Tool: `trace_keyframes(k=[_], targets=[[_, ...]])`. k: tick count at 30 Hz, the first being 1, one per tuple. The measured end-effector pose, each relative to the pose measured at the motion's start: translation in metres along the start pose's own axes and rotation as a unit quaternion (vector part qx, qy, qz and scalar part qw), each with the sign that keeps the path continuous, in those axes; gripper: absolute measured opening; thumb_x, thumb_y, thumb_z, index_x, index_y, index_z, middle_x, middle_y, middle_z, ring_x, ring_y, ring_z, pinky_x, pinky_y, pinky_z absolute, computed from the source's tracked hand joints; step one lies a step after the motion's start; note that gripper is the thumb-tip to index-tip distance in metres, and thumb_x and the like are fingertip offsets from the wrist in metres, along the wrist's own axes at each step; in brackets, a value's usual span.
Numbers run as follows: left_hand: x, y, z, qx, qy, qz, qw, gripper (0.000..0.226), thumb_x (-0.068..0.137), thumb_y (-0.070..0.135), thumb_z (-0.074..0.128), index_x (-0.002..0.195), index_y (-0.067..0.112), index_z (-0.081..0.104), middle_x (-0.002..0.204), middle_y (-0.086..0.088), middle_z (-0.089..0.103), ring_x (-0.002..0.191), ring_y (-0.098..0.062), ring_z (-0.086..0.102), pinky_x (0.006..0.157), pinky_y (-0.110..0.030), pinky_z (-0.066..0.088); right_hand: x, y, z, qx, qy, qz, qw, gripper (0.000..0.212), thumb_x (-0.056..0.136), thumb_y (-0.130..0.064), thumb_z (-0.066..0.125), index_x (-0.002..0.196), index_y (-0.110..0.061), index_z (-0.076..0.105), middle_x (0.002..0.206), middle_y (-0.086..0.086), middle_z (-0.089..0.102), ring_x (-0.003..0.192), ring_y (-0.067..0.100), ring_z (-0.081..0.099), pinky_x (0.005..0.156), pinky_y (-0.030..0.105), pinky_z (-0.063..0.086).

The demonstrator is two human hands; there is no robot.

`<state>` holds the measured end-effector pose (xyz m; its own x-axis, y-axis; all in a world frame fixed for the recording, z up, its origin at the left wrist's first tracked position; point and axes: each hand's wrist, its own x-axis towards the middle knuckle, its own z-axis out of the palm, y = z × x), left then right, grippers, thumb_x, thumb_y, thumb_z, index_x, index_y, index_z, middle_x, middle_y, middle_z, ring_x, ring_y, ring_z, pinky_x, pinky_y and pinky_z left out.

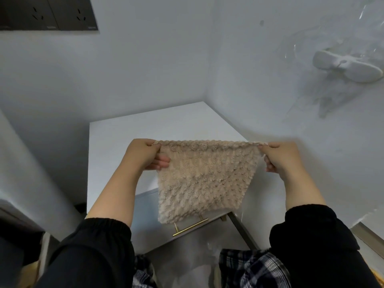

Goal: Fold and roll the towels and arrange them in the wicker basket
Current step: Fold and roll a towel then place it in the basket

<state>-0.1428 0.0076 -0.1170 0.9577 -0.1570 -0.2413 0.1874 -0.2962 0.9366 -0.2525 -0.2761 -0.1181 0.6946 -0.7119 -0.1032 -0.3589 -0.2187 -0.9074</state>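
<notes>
Towel (204,179), beige and nubbly, is held stretched above the white cabinet top (128,138), its upper corners pinched by the left hand (146,154) and the right hand (279,155); it hangs tapering downward.

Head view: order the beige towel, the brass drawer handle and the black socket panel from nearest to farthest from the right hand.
1. The beige towel: pinched by the right hand at its corner.
2. The brass drawer handle: lower down, beneath the towel.
3. The black socket panel: upper left wall.
</notes>
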Motion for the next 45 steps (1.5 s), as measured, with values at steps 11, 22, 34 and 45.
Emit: trace_keyframes(k=[11,22,34,45], targets=[[0.024,0.018,0.007,-0.352,0.016,0.065,0.934,0.015,0.088,0.010,0.062,0.101,0.005,0.069,0.095,-0.006,0.071,0.085,-0.015,0.067,0.065,-0.020,0.051,0.025,-0.030,0.053,0.319,-0.156,0.009,0.935,0.016,0.097,-0.011,0.047,0.092,-0.013,0.063,0.100,0.006,0.068,0.096,0.017,0.064,0.078,0.027,0.050],[0.038,0.003,0.011,-0.330,0.037,0.030,0.943,0.016,0.091,0.011,0.057,0.098,0.010,0.072,0.088,-0.001,0.067,0.089,-0.016,0.064,0.080,-0.029,0.049,0.045,-0.018,0.069,0.321,-0.093,0.025,0.942,0.013,0.091,-0.005,0.056,0.086,-0.012,0.066,0.086,0.004,0.066,0.085,0.018,0.065,0.077,0.028,0.052],[-0.006,-0.005,-0.009,-0.214,0.079,0.009,0.974,0.012,0.087,0.008,0.062,0.095,0.004,0.070,0.086,-0.008,0.068,0.082,-0.021,0.066,0.079,-0.031,0.055,0.000,-0.005,0.031,0.258,-0.070,0.032,0.963,0.021,0.090,0.004,0.052,0.079,-0.011,0.063,0.078,0.008,0.058,0.065,0.022,0.060,0.048,0.020,0.054],[-0.014,-0.032,-0.005,0.178,0.110,0.078,0.975,0.028,0.084,0.002,0.050,0.087,0.016,0.074,0.092,-0.001,0.066,0.075,-0.012,0.057,0.063,-0.024,0.044,-0.006,0.030,0.044,0.091,-0.027,0.010,0.995,0.028,0.083,0.009,0.055,0.071,-0.015,0.064,0.093,0.012,0.062,0.066,0.016,0.057,0.053,0.025,0.048]])
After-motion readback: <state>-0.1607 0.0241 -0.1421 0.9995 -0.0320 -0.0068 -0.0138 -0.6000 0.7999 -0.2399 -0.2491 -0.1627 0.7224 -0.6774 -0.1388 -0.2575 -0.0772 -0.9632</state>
